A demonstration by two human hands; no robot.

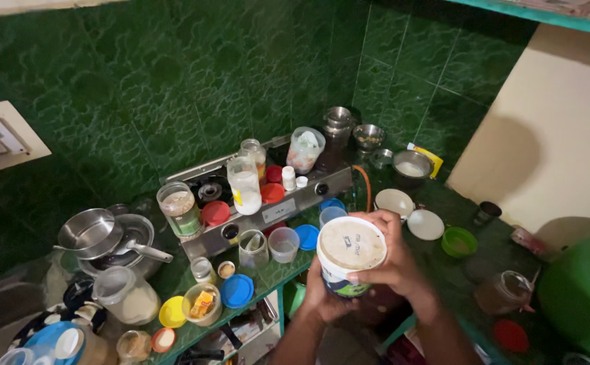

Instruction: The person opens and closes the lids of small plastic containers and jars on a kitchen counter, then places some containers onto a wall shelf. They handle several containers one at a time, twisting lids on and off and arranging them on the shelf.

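Note:
I hold a white plastic tub (349, 260) with a dusty lid and a dark band near its base, in front of a green counter (278, 270). My left hand (321, 297) cups the tub from below and behind. My right hand (391, 260) wraps its right side, fingers over the lid's rim. Just beyond the tub sit a blue lid (306, 236), a clear cup (283, 244) and a small blue-rimmed container (332, 215).
A steel stove (288, 199) carries jars and red lids. Steel pans (109, 240) are stacked at left. Bowls (410, 165), a white lid (425, 224), a green cup (458, 241) and a brown jar (504, 292) stand right. A big green container (582, 290) fills the right edge.

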